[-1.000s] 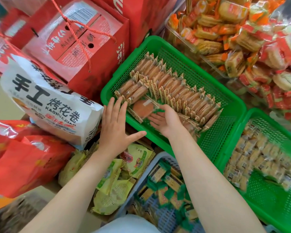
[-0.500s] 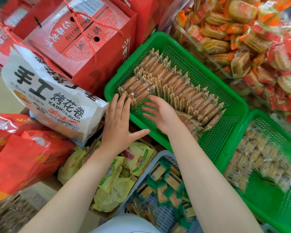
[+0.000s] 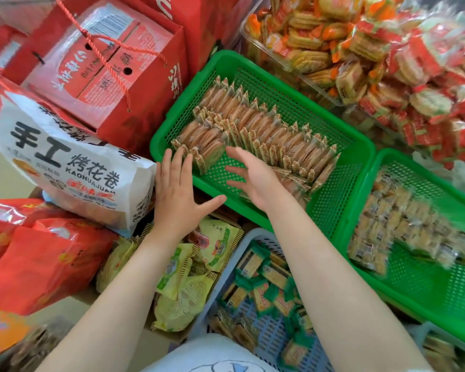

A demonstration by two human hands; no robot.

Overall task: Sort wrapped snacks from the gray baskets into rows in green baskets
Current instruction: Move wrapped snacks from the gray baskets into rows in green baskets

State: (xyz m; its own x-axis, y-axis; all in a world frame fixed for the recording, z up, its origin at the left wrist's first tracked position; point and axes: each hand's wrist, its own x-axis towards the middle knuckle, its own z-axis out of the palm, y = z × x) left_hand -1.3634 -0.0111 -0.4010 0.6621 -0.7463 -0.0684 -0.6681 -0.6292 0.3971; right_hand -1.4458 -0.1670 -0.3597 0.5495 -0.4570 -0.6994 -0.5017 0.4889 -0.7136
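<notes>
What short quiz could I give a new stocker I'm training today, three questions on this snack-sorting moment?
1. True or false: the right hand is gripping a snack.
2. Which basket holds the green-wrapped snacks: A green, B gray, C clear tub?
3. The left hand has its fingertips at the near green basket's ____ corner.

Key: 1 false, it is open and holds nothing; 2 B, the gray basket; 3 left.
</notes>
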